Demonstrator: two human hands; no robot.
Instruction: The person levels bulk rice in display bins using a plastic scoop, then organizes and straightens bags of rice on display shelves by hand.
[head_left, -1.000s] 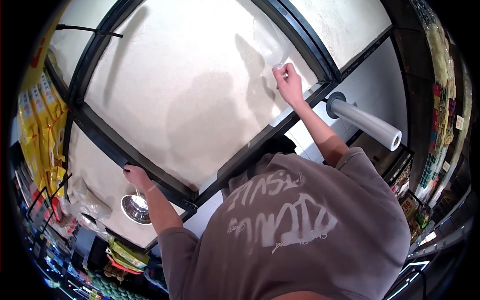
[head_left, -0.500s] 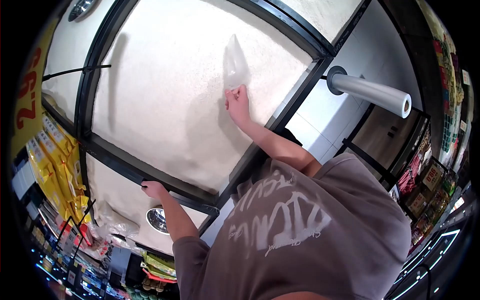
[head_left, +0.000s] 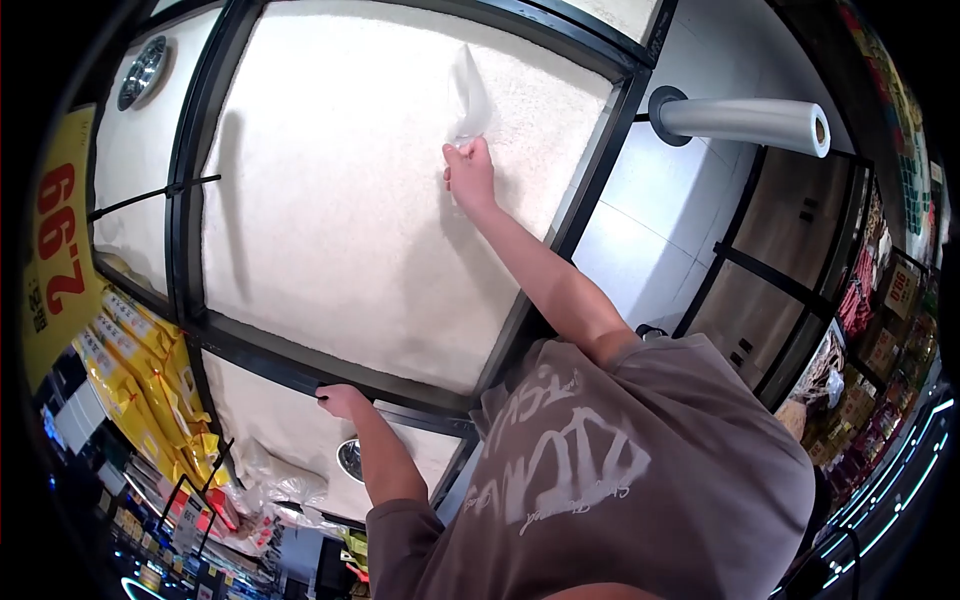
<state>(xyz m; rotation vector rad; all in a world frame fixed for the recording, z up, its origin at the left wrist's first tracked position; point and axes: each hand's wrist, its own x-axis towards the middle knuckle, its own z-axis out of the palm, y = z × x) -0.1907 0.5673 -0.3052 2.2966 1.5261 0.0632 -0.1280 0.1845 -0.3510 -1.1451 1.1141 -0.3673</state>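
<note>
My right hand (head_left: 470, 172) is closed in a pinch on a clear plastic bag (head_left: 474, 105), which stands up limp from the fingers. Beneath hand and bag spreads a wide bin of white, fine-grained loose food (head_left: 340, 200), possibly rice; the hand casts a shadow on it. My left hand (head_left: 345, 400) is curled at the near rail of the black frame (head_left: 265, 355) around the bin. Its fingers look closed on that rail, with a small dark bit showing at their tips. Just below it, a metal scoop or bowl (head_left: 350, 460) lies in the neighbouring white-filled bin.
A roll of plastic bags (head_left: 745, 120) sticks out on a holder at the right. Yellow packages (head_left: 150, 385) stand at the left under a yellow price sign (head_left: 62, 240). A thin black rod (head_left: 150, 195) reaches over the frame. Another metal bowl (head_left: 142, 73) lies upper left.
The view has shifted, moving the frame and left hand rightward in the picture. My right hand still pinches the bag, now slightly higher in view. My left hand stays at the rail.
</note>
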